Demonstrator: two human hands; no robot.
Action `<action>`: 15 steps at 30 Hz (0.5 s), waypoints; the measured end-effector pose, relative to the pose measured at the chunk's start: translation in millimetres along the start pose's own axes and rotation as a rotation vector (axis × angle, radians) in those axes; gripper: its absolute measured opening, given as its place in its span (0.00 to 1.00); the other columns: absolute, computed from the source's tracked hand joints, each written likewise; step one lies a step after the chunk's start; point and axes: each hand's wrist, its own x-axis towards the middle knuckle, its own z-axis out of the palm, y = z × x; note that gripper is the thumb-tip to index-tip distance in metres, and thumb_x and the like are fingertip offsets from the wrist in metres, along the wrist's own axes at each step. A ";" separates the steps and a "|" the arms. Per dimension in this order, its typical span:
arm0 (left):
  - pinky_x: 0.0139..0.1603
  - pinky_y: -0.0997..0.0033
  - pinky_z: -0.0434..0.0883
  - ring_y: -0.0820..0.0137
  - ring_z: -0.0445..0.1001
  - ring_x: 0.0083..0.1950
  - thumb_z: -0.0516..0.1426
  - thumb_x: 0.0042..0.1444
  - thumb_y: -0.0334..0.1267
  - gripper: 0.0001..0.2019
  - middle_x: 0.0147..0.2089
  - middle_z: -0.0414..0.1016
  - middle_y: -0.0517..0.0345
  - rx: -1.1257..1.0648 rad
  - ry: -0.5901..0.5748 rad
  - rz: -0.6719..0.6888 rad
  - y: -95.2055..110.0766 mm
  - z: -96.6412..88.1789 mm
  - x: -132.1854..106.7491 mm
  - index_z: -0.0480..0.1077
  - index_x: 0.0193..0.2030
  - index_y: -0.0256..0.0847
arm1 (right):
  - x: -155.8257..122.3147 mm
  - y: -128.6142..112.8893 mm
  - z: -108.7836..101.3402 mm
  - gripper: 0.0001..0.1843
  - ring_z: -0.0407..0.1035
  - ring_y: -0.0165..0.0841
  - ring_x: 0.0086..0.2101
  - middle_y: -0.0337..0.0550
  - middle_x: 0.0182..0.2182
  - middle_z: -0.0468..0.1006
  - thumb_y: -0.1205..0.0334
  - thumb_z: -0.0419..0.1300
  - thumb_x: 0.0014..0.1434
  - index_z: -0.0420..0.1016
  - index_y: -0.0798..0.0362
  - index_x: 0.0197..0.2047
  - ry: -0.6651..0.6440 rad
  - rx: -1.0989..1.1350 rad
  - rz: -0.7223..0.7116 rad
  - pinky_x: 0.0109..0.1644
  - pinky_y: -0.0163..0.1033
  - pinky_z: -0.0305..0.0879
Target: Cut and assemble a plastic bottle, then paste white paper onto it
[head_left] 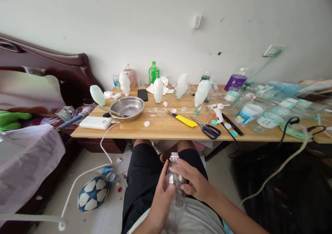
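A clear, uncapped plastic bottle (176, 179) stands upright over my lap, its neck toward the table and its lower part against my shirt. My left hand (163, 196) grips the bottle's left side, thumb across the front. From the right, my right hand (196, 181) holds the upper part, fingers over the shoulder just below the neck and thumb lower down. On the table beyond the hands lie a yellow utility knife (186, 120), dark-handled scissors (209, 130) and a white glue gun (218, 112).
The wooden table (129, 131) holds a steel bowl (127, 106), a white power bank (95, 122) and several pale, bulb-shaped pieces (158, 90). Clear bottles (269, 120) crowd its right side. A ball (93, 194) and a white cable (75, 185) are at lower left.
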 end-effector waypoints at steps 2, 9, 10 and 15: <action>0.67 0.52 0.62 0.47 0.60 0.70 0.67 0.48 0.57 0.42 0.70 0.65 0.47 -0.022 -0.011 -0.022 -0.6 0.1 1.7 0.63 0.68 0.47 | 8.5 -3.7 -13.7 0.36 0.64 0.44 0.63 0.58 0.66 0.62 0.35 0.48 0.65 0.65 0.48 0.67 -0.078 0.058 0.007 0.64 0.47 0.64; 0.53 0.54 0.73 0.49 0.75 0.55 0.66 0.48 0.58 0.39 0.57 0.76 0.44 -0.203 -0.086 -0.126 0.0 -1.0 1.2 0.66 0.65 0.44 | 41.8 -19.7 -55.0 0.32 0.67 0.44 0.58 0.49 0.56 0.72 0.43 0.67 0.55 0.72 0.43 0.61 -0.274 0.255 0.059 0.65 0.51 0.62; 0.54 0.54 0.72 0.50 0.75 0.55 0.66 0.48 0.57 0.39 0.57 0.76 0.44 -0.236 -0.095 -0.124 0.1 -2.0 1.1 0.65 0.66 0.46 | 44.0 -20.4 -54.9 0.31 0.66 0.44 0.59 0.49 0.56 0.72 0.44 0.67 0.55 0.72 0.43 0.60 -0.289 0.279 0.061 0.65 0.51 0.61; 0.58 0.50 0.70 0.50 0.74 0.58 0.66 0.49 0.56 0.44 0.64 0.70 0.46 -0.278 -0.116 -0.178 7.1 -15.3 2.9 0.55 0.71 0.54 | 46.2 -20.5 -41.7 0.27 0.67 0.40 0.57 0.48 0.58 0.69 0.49 0.68 0.56 0.73 0.45 0.57 -0.314 0.454 0.140 0.59 0.47 0.69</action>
